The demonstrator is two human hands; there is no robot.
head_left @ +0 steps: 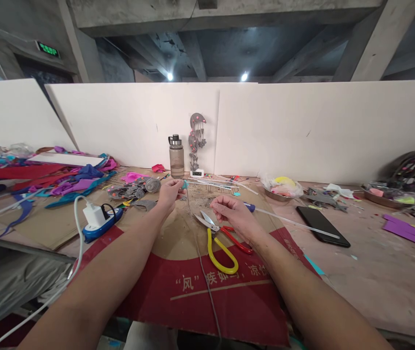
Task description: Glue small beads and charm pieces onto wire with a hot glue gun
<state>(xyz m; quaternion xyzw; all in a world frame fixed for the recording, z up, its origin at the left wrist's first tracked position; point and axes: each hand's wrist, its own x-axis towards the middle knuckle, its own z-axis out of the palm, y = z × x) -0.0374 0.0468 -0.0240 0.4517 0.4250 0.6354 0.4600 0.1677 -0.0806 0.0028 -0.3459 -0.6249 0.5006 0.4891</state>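
Observation:
My left hand (171, 195) is raised over the cardboard, its thumb and fingertips pinched on a thin grey cord (204, 272). The cord hangs from the fingers and runs down across the red print to the near edge. A tiny teal scrap (185, 184) shows at those fingertips. My right hand (232, 214) is curled to the right of the cord, fingertips pressed together; anything between them is too small to make out. Just below it lie scissors (225, 261) with one yellow and one red handle, blades apart, on the printed cardboard (243, 311).
Beyond my left hand are a ball of grey yarn (153, 184), grey felt pieces (127, 192) and a water bottle (176, 158). A blue power strip (103, 224) with a white charger lies left. To the right are a black phone (322, 226) and a bowl (281, 189).

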